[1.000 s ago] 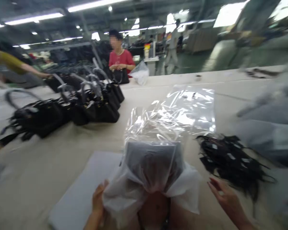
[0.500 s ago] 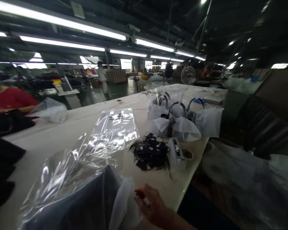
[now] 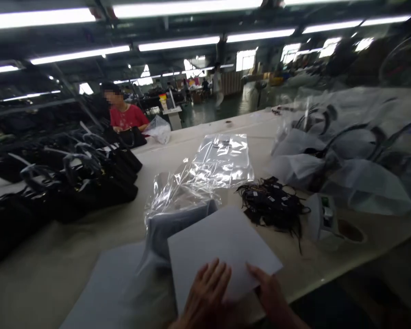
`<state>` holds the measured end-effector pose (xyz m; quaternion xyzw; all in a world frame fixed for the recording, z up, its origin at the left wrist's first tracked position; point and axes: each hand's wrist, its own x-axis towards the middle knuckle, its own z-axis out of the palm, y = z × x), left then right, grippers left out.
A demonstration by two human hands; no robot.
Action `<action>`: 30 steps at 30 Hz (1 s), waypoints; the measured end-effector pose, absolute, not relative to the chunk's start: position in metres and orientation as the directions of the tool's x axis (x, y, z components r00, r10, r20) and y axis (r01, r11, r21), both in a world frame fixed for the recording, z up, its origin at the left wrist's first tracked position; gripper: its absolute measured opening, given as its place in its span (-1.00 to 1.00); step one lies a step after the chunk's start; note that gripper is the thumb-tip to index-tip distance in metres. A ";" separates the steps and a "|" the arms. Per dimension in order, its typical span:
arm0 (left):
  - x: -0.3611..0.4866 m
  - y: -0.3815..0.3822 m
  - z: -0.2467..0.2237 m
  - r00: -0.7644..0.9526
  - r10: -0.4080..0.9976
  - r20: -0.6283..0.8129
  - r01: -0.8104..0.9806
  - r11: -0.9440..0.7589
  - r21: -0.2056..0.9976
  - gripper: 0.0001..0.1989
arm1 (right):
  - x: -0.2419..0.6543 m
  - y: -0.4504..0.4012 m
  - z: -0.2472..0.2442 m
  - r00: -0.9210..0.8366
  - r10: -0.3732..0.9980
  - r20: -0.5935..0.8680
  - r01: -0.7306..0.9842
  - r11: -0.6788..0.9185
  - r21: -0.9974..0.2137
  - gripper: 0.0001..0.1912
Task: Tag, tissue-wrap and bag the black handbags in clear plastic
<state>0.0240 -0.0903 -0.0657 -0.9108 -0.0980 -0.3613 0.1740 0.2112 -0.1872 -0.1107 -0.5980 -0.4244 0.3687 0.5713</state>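
A white sheet [image 3: 219, 237] lies tilted in front of me, over the edge of a dark grey piece in clear plastic [image 3: 178, 224]. My left hand [image 3: 207, 290] rests flat on the sheet with its fingers stretched out. My right hand [image 3: 269, 290] grips the sheet's right edge, thumb on top and the other fingers underneath. Another pale sheet [image 3: 106, 283] lies to the left. Beyond the hands are glossy clear plastic bags [image 3: 222, 160] and a pile of black tags with cords [image 3: 274, 201].
Black bags with wrapped handles [image 3: 89, 178] line the left. A white dispenser [image 3: 324, 217] stands right of the tags. Bags in white wrapping [image 3: 366, 169] fill the right. A person in red [image 3: 128, 116] is across the table [image 3: 116, 233].
The view has swung left. The white sheet and my left hand are now in view. My right hand, earlier beside white wrapping, now holds the sheet.
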 end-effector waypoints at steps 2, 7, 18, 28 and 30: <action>-0.002 -0.070 -0.052 0.749 0.228 0.621 0.432 -0.880 -0.198 -0.65 | 0.233 -0.203 -0.120 0.563 0.819 -0.112 -0.046 -0.105 -0.993 -0.62; -0.034 0.001 -0.064 0.715 0.432 0.550 0.635 -0.730 -0.252 -0.54 | 0.270 -0.228 -0.124 0.710 0.541 -0.451 -0.483 -0.091 -0.871 -0.62; -0.058 0.025 -0.092 0.834 0.370 0.410 0.482 -0.850 -0.213 -0.23 | 0.271 -0.269 -0.107 0.850 0.246 -0.465 -0.500 0.104 -0.860 -0.70; -0.050 0.064 -0.069 0.703 0.517 0.488 0.652 -0.743 -0.151 -0.38 | 0.237 -0.274 -0.117 0.775 0.253 -0.580 -0.620 0.125 -0.774 -0.61; -0.044 0.075 -0.064 0.696 0.595 0.403 0.687 -0.715 -0.130 -0.33 | 0.228 -0.272 -0.114 0.741 0.261 -0.619 -0.662 0.131 -0.738 -0.55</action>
